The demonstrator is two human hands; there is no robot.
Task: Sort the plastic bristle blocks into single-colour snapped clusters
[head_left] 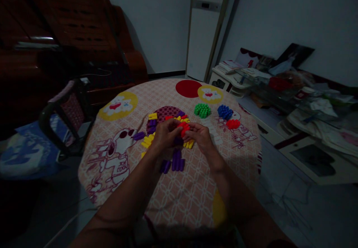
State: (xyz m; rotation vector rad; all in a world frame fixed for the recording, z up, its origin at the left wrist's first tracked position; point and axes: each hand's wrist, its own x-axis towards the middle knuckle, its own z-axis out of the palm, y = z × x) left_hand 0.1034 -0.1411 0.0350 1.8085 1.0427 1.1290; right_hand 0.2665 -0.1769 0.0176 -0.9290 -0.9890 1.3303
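Between my two hands, a small cluster of red plastic pieces (184, 129) is gripped just above the table. My left hand (167, 131) pinches it from the left, fingers bent. From the right, my right hand (197, 135) closes its fingertips on the same red cluster. Loose yellow pieces (148, 140) and purple pieces (176, 160) lie around and partly under my hands. Farther right stand a joined green cluster (202, 110), a blue cluster (225, 112) and a smaller red cluster (233, 124).
The round table has a patterned tablecloth (179, 199). A chair (67, 117) stands at its left, a wooden sofa (84, 35) behind. To the right is a low cabinet (296, 143) heaped with papers and bags. A tall white unit (203, 35) stands in the corner.
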